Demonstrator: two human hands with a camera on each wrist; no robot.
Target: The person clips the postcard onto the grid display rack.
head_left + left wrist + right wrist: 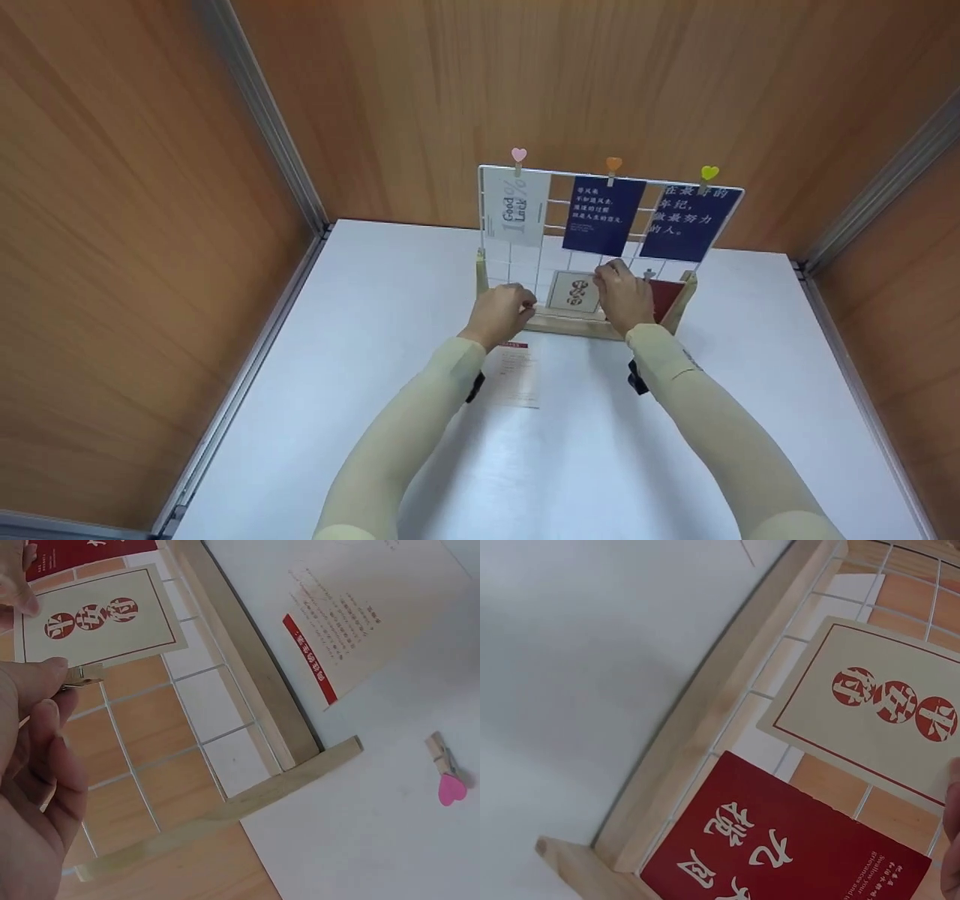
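My left hand (499,311) pinches a small wooden clothespin (84,675) between thumb and forefinger, its tip at the edge of a cream card. This cream card (574,291), with a red border and red round characters, lies against the lower part of a white wire grid rack on a wooden base (574,325). At the card's upper right corner, my right hand (626,296) holds it with thumb and fingers. Right beside it, a red card (780,840) with white characters hangs on the grid, partly hidden by my right hand in the head view.
Along the grid's top hang a white card (514,214) and two dark blue cards (604,225), under pink, orange and yellow heart clothespins. A printed card (514,375) lies on the white table before the rack; a pink heart clothespin (451,789) lies near it.
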